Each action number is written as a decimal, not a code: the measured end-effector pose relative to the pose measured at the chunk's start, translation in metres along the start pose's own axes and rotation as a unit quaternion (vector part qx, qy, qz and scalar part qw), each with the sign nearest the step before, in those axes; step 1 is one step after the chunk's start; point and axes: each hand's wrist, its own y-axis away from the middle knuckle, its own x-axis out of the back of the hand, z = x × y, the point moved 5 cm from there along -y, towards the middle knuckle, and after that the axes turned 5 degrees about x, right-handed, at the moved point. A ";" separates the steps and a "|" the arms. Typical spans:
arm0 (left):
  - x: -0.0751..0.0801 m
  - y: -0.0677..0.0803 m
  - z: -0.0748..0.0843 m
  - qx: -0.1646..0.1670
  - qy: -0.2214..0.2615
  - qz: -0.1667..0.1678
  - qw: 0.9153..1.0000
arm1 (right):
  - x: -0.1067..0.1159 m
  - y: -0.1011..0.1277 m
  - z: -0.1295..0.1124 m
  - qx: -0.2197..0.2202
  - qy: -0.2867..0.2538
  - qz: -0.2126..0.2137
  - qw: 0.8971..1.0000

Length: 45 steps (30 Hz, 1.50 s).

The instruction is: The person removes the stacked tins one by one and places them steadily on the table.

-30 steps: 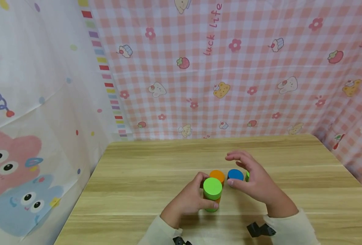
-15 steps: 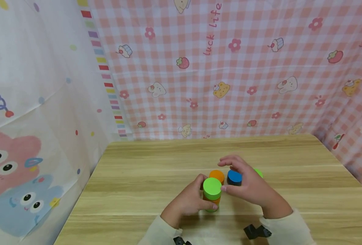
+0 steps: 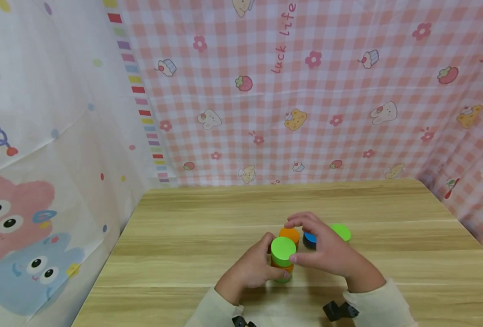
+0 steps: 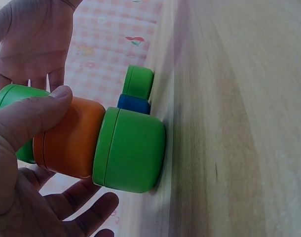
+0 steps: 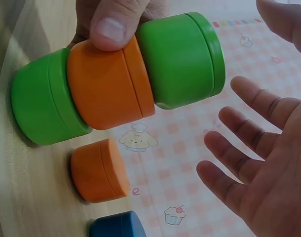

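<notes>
A stack of three cylinder blocks stands on the wooden table (image 3: 192,236): green at the bottom (image 5: 42,106), orange in the middle (image 5: 108,84), green on top (image 3: 283,251). My left hand (image 3: 262,263) grips the stack, with its thumb (image 5: 113,22) on the orange block. My right hand (image 3: 319,250) hovers just right of the top green block; its fingers (image 5: 249,168) are spread, straight and hold nothing. In the right wrist view a gap shows between them and the block.
Three loose blocks lie behind the stack: orange (image 3: 289,234), blue (image 3: 309,238) partly under my right hand, and green (image 3: 340,232) at the right. Pink checked cloth hangs behind the table, and a cartoon cloth on the left.
My right hand has moved left from over the blue block to beside the stack's top, uncovering the loose green block. The left hand and the stack have stayed in place.
</notes>
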 end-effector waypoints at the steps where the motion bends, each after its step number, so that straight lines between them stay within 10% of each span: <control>1: 0.000 0.000 0.000 -0.001 -0.003 0.000 1.000 | -0.001 0.000 0.000 -0.001 -0.001 -0.004 1.000; 45: 0.000 -0.004 -0.005 0.001 0.008 -0.009 1.000 | -0.019 -0.003 0.016 -0.036 0.003 -0.063 0.997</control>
